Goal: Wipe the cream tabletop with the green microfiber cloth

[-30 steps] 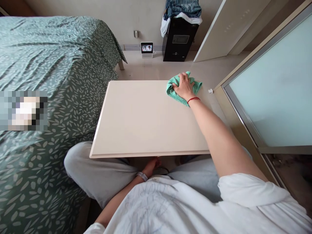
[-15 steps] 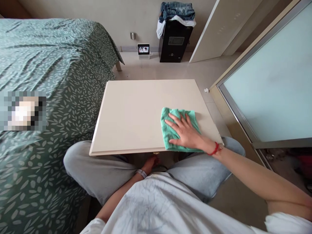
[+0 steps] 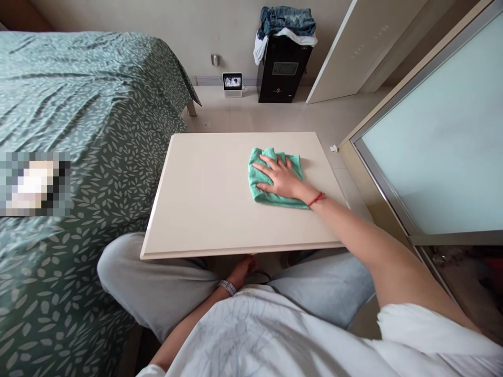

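Observation:
A green cloth (image 3: 262, 195) lies on the right half of a cream-coloured table top (image 3: 204, 188). My right hand (image 3: 281, 177) rests flat on the cloth with its fingers spread, pressing it against the surface; a red string is round that wrist. Below the table's near edge, between my legs, is my left hand (image 3: 244, 268), with a pale band on its wrist. Its fingers are partly hidden under the edge and too dim to make out.
At the left is a bed (image 3: 118, 104) with a green leaf-patterned cover. A small screen (image 3: 232, 82) and a black cabinet (image 3: 281, 73) topped with clothes stand by the wall. A frosted sliding door (image 3: 440, 141) is at the right.
My right hand and the green cloth have moved away from me and slightly left across the table top. My left hand stays below the near edge.

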Motion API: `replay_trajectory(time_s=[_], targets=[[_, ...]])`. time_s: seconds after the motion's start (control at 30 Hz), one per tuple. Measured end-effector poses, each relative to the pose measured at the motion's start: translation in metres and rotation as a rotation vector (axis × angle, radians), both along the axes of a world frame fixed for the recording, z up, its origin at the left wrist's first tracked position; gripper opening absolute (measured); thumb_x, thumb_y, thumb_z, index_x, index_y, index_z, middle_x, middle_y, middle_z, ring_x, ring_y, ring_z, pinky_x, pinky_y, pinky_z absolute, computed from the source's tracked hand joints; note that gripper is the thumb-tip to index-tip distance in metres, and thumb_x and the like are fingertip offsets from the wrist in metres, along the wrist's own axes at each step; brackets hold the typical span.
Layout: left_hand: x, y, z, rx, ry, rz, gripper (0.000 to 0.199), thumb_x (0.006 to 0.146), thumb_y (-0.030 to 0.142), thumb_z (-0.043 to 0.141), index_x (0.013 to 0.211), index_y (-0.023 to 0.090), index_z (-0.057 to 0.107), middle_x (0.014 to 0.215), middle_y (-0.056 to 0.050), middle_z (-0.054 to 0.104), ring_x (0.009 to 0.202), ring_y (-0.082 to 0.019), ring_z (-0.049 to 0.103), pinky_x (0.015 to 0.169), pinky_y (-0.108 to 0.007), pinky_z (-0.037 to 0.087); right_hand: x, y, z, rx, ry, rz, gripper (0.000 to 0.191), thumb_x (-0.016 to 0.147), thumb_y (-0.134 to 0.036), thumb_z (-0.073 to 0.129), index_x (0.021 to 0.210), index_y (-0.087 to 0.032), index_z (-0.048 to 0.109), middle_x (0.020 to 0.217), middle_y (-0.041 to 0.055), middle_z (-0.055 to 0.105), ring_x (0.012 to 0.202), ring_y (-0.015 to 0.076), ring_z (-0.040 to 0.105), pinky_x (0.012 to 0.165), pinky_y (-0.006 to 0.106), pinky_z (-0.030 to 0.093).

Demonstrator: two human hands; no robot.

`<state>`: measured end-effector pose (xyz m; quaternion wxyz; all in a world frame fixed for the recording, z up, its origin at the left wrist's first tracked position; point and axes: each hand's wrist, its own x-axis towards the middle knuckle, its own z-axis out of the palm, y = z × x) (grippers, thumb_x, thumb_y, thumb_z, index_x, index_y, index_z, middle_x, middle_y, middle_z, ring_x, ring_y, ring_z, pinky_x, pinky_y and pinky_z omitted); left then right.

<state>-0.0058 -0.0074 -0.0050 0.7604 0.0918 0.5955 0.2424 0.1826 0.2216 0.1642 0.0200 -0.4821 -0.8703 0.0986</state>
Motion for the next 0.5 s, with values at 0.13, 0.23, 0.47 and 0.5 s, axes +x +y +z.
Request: replay_trajectory(time_s=[0.13,0.23,0.47,0.5], targets=[[-0.001,0.000,-0.005,-0.007,-0.002,-0.005,0.022,0.063,0.025,0.044,0.080,0.012,0.054,0.071,-0.008,0.060,0.060,-0.012,0.055,0.058,-0.022,0.039,-0.019,0.062,0.005,-0.023,0.033,-0.109,0.086,0.116,-0.069,0.051,0.191,-0.027,0.042,0.202,0.0202,0.022,0.178,0.0636,0.025,0.133,0.094,0.021],[0.000,0.001,-0.004,-0.012,-0.002,-0.010,0.022,0.065,0.023,0.043,0.081,0.012,0.053,0.072,-0.008,0.060,0.060,-0.012,0.055,0.058,-0.022,0.039,-0.031,0.097,0.007,-0.028,0.039,-0.141,0.087,0.116,-0.069,0.048,0.192,-0.027,0.040,0.202,0.0190,0.021,0.179,0.0629,0.022,0.134,0.094,0.019],[0.001,0.002,0.004,-0.009,0.009,-0.017,0.020,0.064,0.022,0.044,0.078,0.011,0.054,0.071,-0.008,0.059,0.059,-0.012,0.055,0.057,-0.021,0.039,-0.052,0.133,0.008,0.015,0.007,-0.288,0.079,0.120,-0.060,0.036,0.191,-0.026,0.042,0.198,0.0205,0.031,0.176,0.0601,0.031,0.131,0.097,0.025],[0.001,0.002,0.004,-0.005,0.008,-0.016,0.021,0.064,0.022,0.044,0.078,0.011,0.054,0.071,-0.008,0.059,0.059,-0.012,0.055,0.057,-0.021,0.039,-0.053,0.133,0.007,0.023,0.010,-0.291,0.079,0.120,-0.060,0.035,0.191,-0.026,0.042,0.198,0.0206,0.032,0.176,0.0600,0.031,0.131,0.097,0.025]])
